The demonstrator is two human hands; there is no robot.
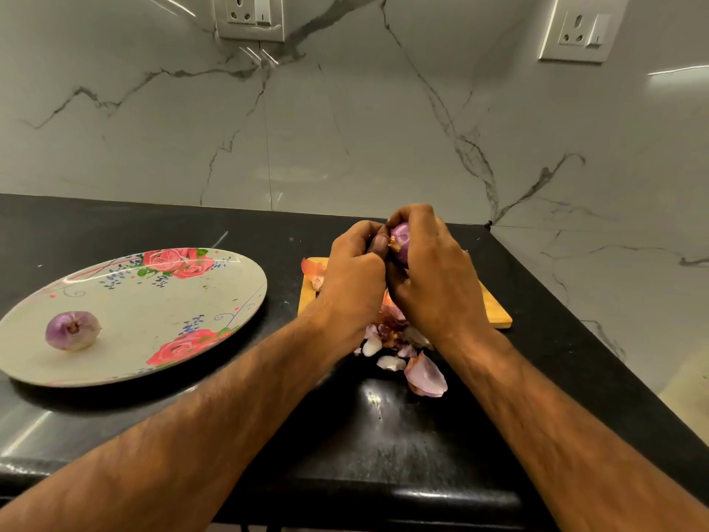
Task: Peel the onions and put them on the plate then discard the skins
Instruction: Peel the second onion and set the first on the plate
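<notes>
1. Onion (401, 241) was held in right grip (431, 278), centre frame, over cutting board (495, 309).
2. Its root end was pinched by left grip (353, 270), fingers curled.
3. Peeled onion (73, 331) was noted on plate (161, 301), lower left.
4. Skins (401, 345) were heaped on table (383, 435) between both wrists.

We see a glossy black countertop (383, 435) running back to a white wall (345, 128) veined in grey — it turns a corner at the right. A white socket plate (249, 17) sits high at the left, a second socket plate (581, 30) at the right. A wooden chopping board (497, 312) lies on the countertop.
</notes>
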